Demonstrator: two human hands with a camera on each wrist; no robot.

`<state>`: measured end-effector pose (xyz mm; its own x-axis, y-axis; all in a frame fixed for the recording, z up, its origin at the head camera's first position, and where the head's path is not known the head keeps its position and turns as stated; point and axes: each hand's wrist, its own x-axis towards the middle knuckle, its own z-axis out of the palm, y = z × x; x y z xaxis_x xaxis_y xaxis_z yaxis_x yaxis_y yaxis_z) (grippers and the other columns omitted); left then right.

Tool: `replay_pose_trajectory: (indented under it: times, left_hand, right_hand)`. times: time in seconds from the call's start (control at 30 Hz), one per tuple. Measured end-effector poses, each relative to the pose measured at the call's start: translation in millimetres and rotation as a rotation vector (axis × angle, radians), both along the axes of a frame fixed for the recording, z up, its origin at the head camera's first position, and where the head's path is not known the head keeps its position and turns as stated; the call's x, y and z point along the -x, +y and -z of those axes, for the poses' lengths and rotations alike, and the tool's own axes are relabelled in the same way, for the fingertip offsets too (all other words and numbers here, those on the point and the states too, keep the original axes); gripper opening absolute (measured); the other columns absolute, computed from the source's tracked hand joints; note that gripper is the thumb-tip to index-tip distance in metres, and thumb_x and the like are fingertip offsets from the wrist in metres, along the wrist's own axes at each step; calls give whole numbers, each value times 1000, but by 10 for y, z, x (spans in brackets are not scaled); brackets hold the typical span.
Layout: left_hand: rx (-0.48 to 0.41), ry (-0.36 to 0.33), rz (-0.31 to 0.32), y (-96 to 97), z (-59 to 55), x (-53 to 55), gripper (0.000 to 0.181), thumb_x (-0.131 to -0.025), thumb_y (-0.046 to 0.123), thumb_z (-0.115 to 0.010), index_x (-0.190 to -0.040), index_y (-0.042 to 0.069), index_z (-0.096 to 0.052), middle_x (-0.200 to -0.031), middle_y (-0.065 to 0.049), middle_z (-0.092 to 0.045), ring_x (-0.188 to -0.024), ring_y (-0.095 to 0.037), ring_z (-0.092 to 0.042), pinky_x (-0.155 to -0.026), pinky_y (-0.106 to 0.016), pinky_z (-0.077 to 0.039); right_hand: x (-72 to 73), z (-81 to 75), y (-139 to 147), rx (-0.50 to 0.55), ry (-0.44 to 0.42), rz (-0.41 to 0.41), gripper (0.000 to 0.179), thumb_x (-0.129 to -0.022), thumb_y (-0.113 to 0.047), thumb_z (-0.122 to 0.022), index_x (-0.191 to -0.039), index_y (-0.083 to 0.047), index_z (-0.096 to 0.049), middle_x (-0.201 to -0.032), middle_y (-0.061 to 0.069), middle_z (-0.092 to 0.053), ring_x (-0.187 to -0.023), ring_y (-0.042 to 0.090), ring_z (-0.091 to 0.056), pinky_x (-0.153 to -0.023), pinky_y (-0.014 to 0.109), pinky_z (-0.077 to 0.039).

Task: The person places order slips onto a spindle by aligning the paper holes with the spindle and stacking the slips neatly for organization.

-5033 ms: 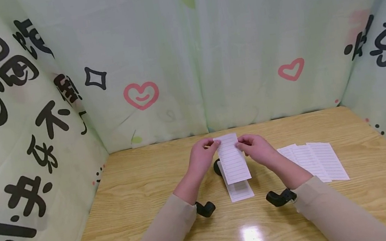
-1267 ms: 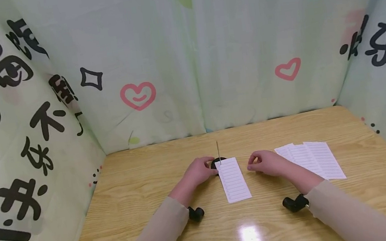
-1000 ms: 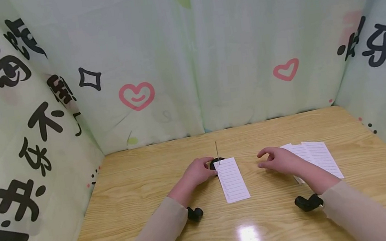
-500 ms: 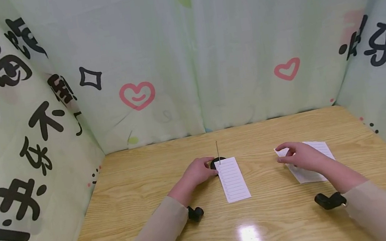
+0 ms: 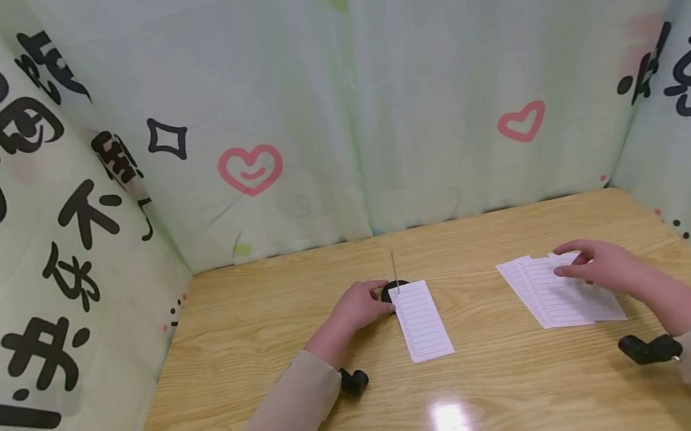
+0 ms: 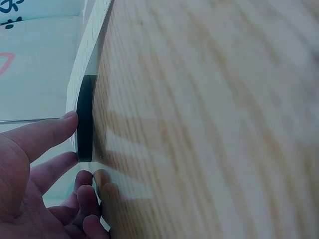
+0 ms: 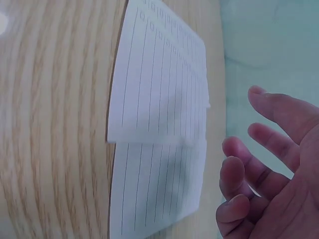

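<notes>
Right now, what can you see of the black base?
The base is a low, round black disc with a smooth-looking side, material unclear, lying flat on the table. A thin, metallic-looking rod stands upright from it. Lined white paper covers part of it; the rod appears to pass through the paper near its far-left corner. The left hand pinches its edge.

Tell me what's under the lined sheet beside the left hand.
The black base is under one end of the sheet, its edge showing. The rest is covered; I cannot tell whether more sheets lie beneath.
</notes>
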<state>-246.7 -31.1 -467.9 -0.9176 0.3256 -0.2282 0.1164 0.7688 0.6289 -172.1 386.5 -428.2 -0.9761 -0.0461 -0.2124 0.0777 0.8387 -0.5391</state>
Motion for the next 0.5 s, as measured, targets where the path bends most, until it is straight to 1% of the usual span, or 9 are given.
replay_pose_trajectory:
  times: [0.13,0.23,0.33,0.5]
  left_hand:
    - [5,-11,-19,6,-13,-13,57,-87,29,-77,-141,23,-58,-115,-7,-62,-96,-20,-53,-89,-38,-46]
    - [8,-8,-19,5,-21,-13,57,-88,29,-77,-141,23,-58,-116,-7,-62,-97,-21,-54,-90,-38,-46]
    - [2,-7,-12,7,-34,-15,56,-88,29,-77,-141,22,-58,-117,-8,-62,-99,-21,-54,-92,-39,-46]
    - [0,-13,-10,14,-30,-14,57,-88,28,-77,-141,22,-58,-117,-8,-62,-99,-21,-55,-92,-39,-46]
  right_hand:
    - [3,-14,109,-29,-7,3,66,-95,-39,-66,-138,6,-46,-104,23,-59,-81,27,-57,-64,33,-43]
    - [15,-14,172,-54,1,6,64,-96,-39,-64,-137,7,-47,-108,29,-57,-86,32,-55,-66,35,-44]
    - [25,1,233,-64,0,15,62,-97,-39,-62,-136,8,-48,-112,34,-54,-90,37,-53,-70,39,-44]
    - [36,53,342,-52,-34,33,66,-97,-39,-62,-136,10,-44,-116,39,-47,-94,44,-49,-76,50,-44]
